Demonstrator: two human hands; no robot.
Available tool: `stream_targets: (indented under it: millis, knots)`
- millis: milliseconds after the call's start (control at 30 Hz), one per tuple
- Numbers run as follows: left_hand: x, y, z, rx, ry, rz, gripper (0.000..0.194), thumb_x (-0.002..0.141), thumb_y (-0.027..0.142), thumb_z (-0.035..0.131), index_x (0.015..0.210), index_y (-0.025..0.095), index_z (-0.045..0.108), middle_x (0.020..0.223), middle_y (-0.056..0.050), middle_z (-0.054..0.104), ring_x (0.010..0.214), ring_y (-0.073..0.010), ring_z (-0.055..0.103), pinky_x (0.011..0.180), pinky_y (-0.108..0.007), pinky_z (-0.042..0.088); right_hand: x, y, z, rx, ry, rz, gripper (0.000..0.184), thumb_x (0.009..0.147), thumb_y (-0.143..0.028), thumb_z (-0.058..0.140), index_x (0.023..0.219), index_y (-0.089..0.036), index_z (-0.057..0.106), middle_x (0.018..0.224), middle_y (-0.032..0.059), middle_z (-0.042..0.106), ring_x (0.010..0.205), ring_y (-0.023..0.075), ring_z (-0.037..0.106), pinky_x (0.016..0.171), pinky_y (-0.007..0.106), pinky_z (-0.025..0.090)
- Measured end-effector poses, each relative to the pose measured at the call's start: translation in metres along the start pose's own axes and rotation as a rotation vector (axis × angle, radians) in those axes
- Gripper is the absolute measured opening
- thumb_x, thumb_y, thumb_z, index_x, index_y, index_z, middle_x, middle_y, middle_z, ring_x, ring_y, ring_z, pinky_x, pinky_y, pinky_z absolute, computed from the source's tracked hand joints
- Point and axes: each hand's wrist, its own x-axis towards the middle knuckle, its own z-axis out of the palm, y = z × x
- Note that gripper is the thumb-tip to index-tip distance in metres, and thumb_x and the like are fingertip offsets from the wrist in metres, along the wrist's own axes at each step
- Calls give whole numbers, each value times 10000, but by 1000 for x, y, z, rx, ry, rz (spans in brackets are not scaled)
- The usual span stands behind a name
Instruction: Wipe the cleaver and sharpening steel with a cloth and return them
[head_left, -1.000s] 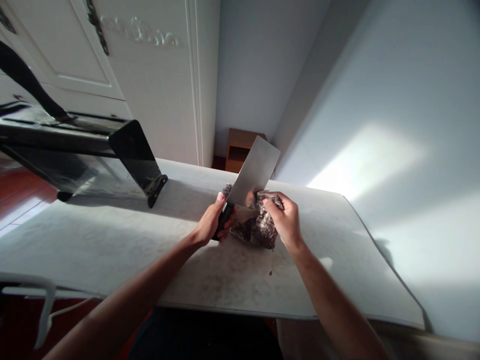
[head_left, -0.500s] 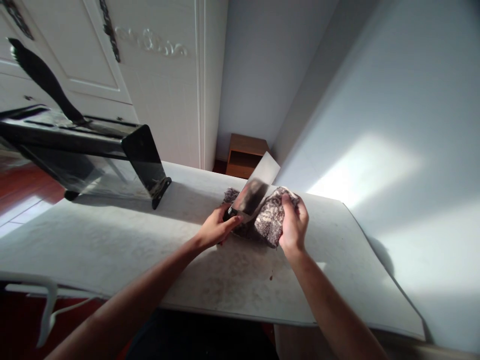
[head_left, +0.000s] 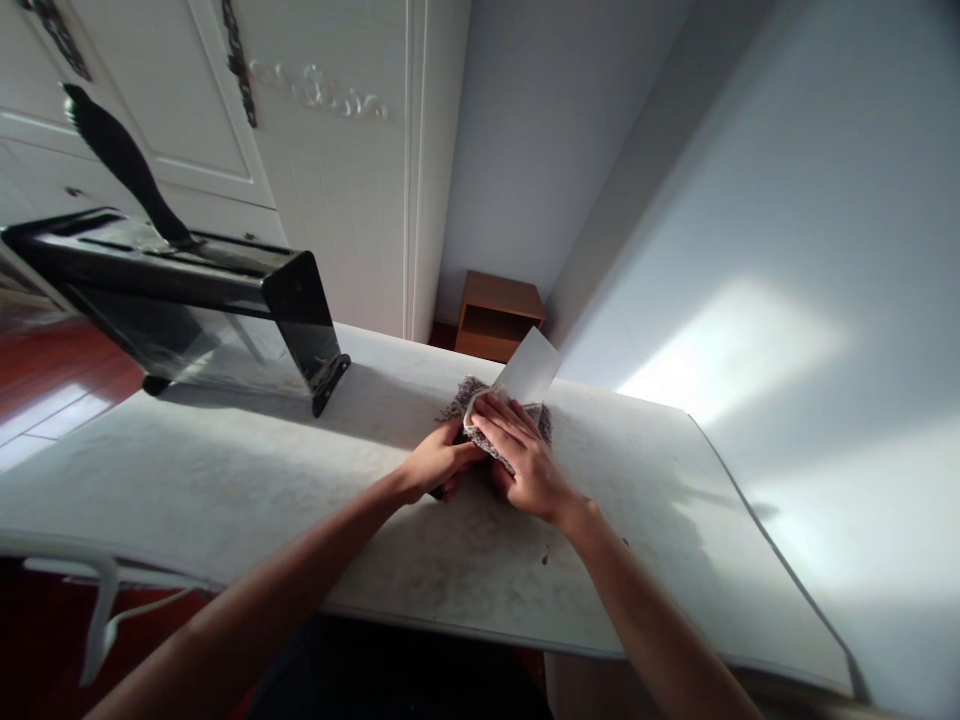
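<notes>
Grip on the left hand (head_left: 435,462) is closed around the dark handle (head_left: 436,493) of a wide-bladed knife (head_left: 531,367); most of the handle is hidden by the fingers. Right hand (head_left: 527,470) holds a fold of shaggy cloth (head_left: 474,392) over the blade, fingers laid nearly straight on top, thumb low and partly hidden. Can't tell how hard it pinches. Key relation: the knife's long axis runs diagonally, handle near the body and to the left, blade going away and to the right. Left hand is at the handle end; right hand is the nearer one to the blade, crossing over it from the right. Far end of the blade sticks out bare beyond the fingers, toward the far edge of the counter (head_left: 225,480). More cloth shows on both sides of the blade, with the part by the left hand just beside the handle end. Cutting edge not readable from this angle, covered by cloth and fingers. Both hands are close together over the counter. Small dark crumbs (head_left: 545,560) lie on the near side of the right hand. Black knife rack (head_left: 187,285) stands well apart to the left, one black-handled tool (head_left: 124,160) upright-ish in its top.
</notes>
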Motion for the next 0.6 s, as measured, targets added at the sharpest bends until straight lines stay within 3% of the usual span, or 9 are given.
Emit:
stream_targets:
  millis: [167,300,433,600]
  knots:
    - [-1,1,-2,25,-19,-29,254,767,347,625,863,185,456,393,81,415,298,-99,344,287,-214,334,1,5,-3,-106,18,64,770,843,-19,422,1540,-258,199,1542,67,339,1451,226,257,1190,516,257]
    - [-3,-1,-4,58,-76,-34,240,777,366,614,810,189,456,393,82,396,294,-89,323,288,-211,336,0,14,-4,-154,113,108,811,810,20,398,1542,-265,199,1538,59,346,1443,217,276,1194,495,263]
    - [-4,-2,-6,94,-121,-75,246,773,352,588,701,200,408,405,73,380,291,-85,315,282,-219,337,-3,28,-6,-157,179,185,810,784,31,391,1529,-257,254,1529,63,360,1442,235,277,1183,509,280]
    - [-7,0,-10,75,-161,-106,250,743,326,619,702,197,409,460,81,383,308,-69,310,283,-214,351,-7,42,-13,-143,208,269,782,759,22,401,1497,-231,343,1515,73,383,1424,225,319,1187,495,271]
